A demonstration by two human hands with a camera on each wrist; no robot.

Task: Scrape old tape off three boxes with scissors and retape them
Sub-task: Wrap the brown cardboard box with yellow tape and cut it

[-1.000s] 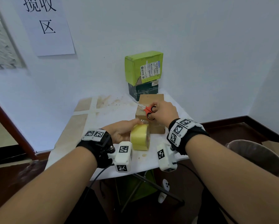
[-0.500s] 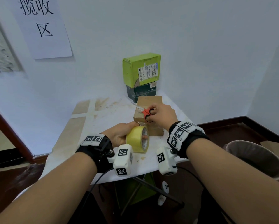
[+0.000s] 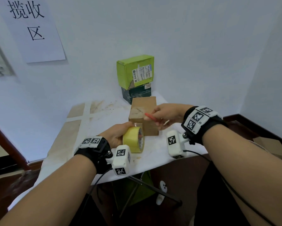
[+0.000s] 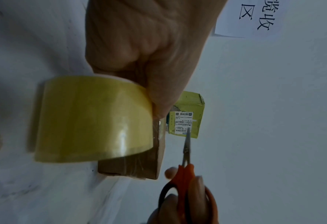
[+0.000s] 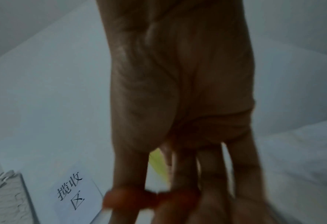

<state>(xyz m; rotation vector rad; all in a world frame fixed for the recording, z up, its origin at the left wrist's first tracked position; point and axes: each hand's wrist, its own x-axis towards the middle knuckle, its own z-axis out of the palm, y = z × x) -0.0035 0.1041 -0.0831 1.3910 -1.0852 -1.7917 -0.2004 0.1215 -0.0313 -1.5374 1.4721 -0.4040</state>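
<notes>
A plain brown box stands on the white table. My left hand grips a yellow tape roll against the box's near face; a clear strip of tape runs from the roll onto the box. My right hand holds orange-handled scissors just right of the box top. In the left wrist view the scissors have their blades together, pointing away beside the box edge. A green box sits on a dark green box behind.
The wall stands close behind the boxes, with a paper sign at upper left. A bin sits on the floor to the right, partly hidden by my arm. The table's left part shows brown patches.
My right hand has lifted the scissors off the box top and drawn them to the right. The left hand keeps the tape roll at the box's near face.
</notes>
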